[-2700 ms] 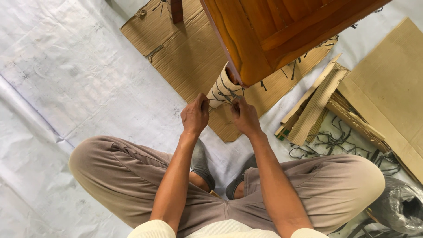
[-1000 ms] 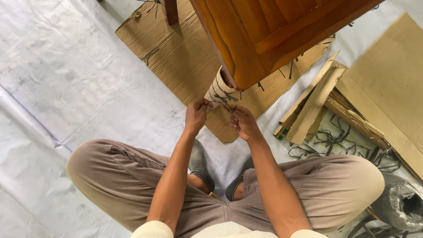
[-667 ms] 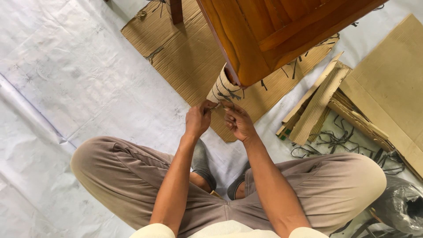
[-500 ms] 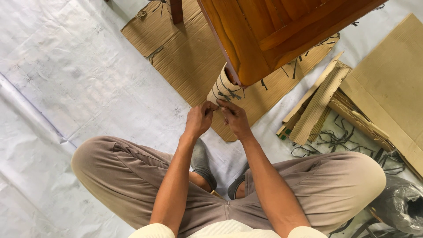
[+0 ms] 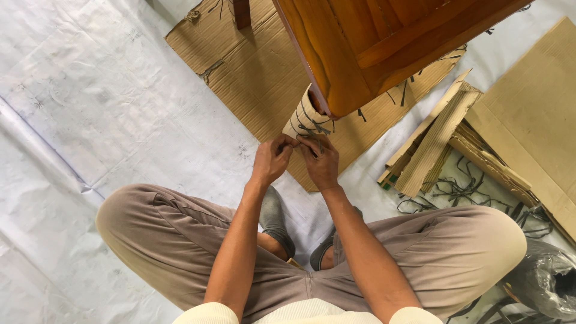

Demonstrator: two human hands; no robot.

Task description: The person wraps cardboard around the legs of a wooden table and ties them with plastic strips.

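Note:
I squat in front of a polished wooden piece of furniture (image 5: pixel 384 42). Its near leg is wrapped in corrugated cardboard (image 5: pixel 303 117) bound with dark cord (image 5: pixel 312 127). My left hand (image 5: pixel 271 161) and my right hand (image 5: pixel 321 162) meet at the lower end of that wrapping. The fingertips of both pinch the dark cord against the cardboard. What passes between the fingertips is too small to make out.
A flat cardboard sheet (image 5: pixel 240 78) lies under the furniture on white plastic floor covering (image 5: pixel 90 114). Folded cardboard strips (image 5: pixel 435 141) and larger sheets (image 5: pixel 528 114) lie to the right, with loose dark cords (image 5: pixel 468 192) and a crumpled plastic bag (image 5: pixel 549 279).
My hands were apart on either side of the wrapped leg; they have come together at its lower end, fingertips now touching on the cord.

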